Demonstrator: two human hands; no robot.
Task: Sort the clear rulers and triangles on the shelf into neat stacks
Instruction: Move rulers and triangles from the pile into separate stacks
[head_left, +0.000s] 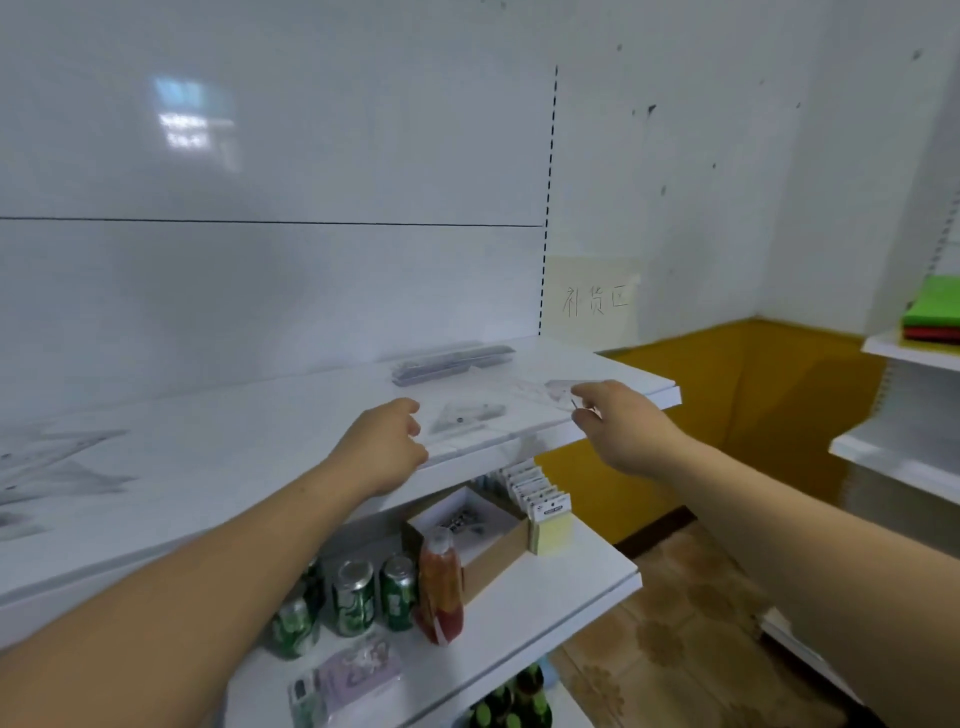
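Two hands are working over the white shelf (234, 457). My right hand (618, 431) is pinching the near edge of a clear triangle (553, 389), faint and almost colourless, at the shelf's right end. My left hand (382, 449) is curling at the front edge beside a second triangle (467, 415); whether it is grasping anything I cannot tell. Long clear rulers (452, 359) are lying stacked by the back wall.

Shelf top (260, 457): white, glossy, smooth; back panel (260, 156): same gloss, mirrors a window; clear triangles (467, 415) and ruler stack (452, 361): transparent plastic; green cans (355, 597): shiny metal; box (498, 561): matt brown cardboard; wall sign (592, 301): plain paper; floor tiles (675, 649): patterned, dull sheen.
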